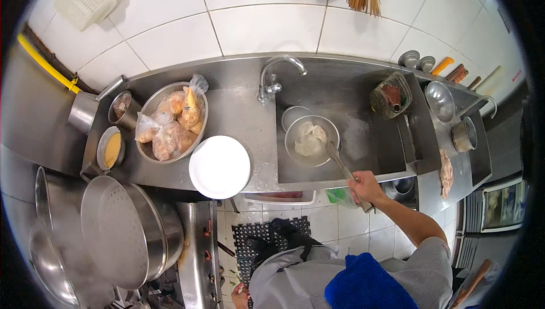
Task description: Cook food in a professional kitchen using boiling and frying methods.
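Right hand point(366, 187): grip closed around the handle of a long metal ladle point(340, 164), arm reaching forward over the front edge of the sink point(363, 138). The ladle head sits at the right rim of a steel bowl point(312, 138) standing in the sink basin. The bowl holds pale, whitish lumps of food point(309, 138); can't tell exactly what. A second, smaller bowl point(293, 113) sits just behind it, partly covered. The faucet point(278, 73) arcs over the sink's back-left corner.

Left hand point(239, 296): barely visible at the bottom edge, low by the body; can't tell whether its grip is open or closed, or if it holds anything.

On the worktop point(238, 110) left of the sink: a white round plate point(219, 166) near the front edge, and behind it a big steel basin point(173, 121) full of bagged food. Further left are two small metal pots point(116, 127), one with yellow contents.

At the far left, lower, is a large perforated steamer lid point(116, 229) over a big pot. In the sink's back-right corner is a dark mesh-wrapped item point(390, 96). A blue cloth point(366, 283) lies over the person's shoulder.
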A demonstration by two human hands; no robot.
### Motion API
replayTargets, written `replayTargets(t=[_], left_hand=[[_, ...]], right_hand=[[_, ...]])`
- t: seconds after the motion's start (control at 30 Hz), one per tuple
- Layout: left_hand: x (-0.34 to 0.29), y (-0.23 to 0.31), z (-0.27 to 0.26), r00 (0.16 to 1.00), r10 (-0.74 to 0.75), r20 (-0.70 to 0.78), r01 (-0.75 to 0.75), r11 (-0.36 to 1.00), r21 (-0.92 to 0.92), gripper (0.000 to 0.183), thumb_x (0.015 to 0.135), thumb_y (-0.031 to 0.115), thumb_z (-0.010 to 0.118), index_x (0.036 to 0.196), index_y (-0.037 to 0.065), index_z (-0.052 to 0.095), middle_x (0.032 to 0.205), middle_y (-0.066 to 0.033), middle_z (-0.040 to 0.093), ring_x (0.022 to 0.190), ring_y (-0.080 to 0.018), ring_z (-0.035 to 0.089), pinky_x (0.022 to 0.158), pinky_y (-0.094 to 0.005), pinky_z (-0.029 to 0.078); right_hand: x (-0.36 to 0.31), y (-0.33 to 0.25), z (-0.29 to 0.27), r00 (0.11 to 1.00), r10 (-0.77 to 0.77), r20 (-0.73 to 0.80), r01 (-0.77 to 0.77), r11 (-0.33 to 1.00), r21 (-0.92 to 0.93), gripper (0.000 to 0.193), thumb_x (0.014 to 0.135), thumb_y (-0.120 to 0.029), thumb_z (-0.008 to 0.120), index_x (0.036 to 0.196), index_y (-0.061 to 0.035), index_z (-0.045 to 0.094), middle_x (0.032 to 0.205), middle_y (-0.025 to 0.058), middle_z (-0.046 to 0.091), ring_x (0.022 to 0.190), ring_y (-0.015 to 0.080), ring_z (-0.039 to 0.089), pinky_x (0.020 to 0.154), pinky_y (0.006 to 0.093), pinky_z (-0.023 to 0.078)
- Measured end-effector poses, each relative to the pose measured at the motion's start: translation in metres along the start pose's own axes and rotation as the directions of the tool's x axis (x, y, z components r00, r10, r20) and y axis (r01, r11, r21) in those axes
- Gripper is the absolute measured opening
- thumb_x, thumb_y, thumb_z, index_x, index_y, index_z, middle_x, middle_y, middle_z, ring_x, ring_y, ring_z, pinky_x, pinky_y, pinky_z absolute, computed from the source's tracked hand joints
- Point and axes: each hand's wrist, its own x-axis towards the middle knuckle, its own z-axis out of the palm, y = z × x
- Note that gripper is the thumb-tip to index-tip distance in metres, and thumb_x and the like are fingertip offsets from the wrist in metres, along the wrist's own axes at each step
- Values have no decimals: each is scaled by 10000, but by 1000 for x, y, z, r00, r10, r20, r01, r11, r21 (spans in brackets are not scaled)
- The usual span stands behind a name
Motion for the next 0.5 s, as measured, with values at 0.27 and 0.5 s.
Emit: replayTargets(t=[0.27,0.5], left_hand=[[-8,-23,21,927,268,-261,-66,804,591,301,842,60,598,1139,9,593,974,-148,655,818,-203,619,759,-309,497],[-15,-43,23,844,429,-322,-26,632,774,281,841,58,602,1118,14,608,940,-131,664,814,-190,616,763,-301,491]], right_hand=[[3,-8,-7,992,-109,-69,101,988,-116,158,904,-85,534,777,7,555,528,28,503,389,106,464,378,279,375],[8,-26,-17,995,-78,-58,71,991,-116,205,883,-139,572,746,12,577,537,50,537,415,136,518,405,309,409]])
